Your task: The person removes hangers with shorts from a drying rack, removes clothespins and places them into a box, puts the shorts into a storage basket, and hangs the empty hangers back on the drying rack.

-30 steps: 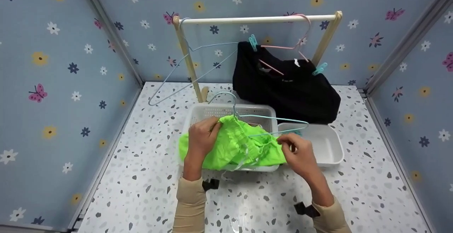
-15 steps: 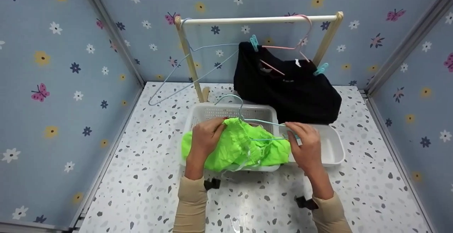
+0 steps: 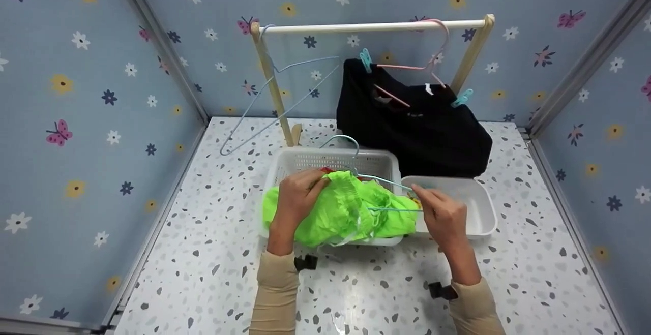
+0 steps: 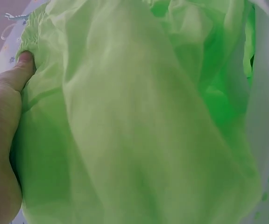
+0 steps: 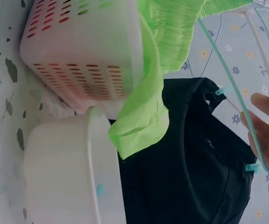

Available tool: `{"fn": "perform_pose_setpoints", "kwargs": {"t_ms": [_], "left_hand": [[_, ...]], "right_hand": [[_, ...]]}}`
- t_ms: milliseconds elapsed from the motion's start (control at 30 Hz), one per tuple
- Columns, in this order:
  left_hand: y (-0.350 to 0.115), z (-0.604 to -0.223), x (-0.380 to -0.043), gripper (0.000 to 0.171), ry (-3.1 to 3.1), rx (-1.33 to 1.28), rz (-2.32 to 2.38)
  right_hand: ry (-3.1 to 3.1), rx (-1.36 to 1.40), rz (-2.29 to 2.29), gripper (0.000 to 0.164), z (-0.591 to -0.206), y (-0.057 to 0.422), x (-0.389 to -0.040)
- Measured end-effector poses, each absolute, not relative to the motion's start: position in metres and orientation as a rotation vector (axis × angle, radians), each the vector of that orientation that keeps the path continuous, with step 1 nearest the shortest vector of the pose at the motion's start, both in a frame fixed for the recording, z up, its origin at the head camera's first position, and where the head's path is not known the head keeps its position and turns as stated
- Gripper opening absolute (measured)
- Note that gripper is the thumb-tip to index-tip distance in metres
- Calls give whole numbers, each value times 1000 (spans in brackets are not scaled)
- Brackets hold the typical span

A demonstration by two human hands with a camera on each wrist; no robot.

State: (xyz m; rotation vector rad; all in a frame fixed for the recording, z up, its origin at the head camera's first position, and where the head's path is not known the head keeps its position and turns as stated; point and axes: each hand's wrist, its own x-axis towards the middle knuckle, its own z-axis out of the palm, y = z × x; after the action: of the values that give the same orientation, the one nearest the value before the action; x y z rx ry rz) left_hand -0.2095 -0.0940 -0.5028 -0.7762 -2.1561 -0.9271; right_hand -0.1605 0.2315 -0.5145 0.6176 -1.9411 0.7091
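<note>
Green garment (image 3: 328, 220) bunched over basket (image 3: 315, 159). Left hand (image 3: 297, 198) above basket's left part, thumb and fingers pinching waistband (image 3: 345, 190). Right hand (image 3: 445, 218) just right of basket, fingers loosely curled round end of hanger (image 3: 396, 209). Best, I'd say: firm pinch, steady hanger, waistband spread so cloth won't snag.

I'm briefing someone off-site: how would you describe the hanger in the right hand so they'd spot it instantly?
Find the clothes rack at the back, then the perforated white basket before it. Over the basket, a teal hanger runs from the bright green garment to the right hand. Unlike the blue hanger and pink hanger, it isn't on the rack.
</note>
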Motion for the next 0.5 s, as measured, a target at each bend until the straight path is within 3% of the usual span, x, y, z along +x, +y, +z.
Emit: {"fn": "perform_pose_setpoints", "kwargs": {"t_ms": [500], "left_hand": [[-92, -510, -218, 17, -2205, -684, -955]], "right_hand": [[-1909, 539, 716, 22, -523, 255, -159]]}}
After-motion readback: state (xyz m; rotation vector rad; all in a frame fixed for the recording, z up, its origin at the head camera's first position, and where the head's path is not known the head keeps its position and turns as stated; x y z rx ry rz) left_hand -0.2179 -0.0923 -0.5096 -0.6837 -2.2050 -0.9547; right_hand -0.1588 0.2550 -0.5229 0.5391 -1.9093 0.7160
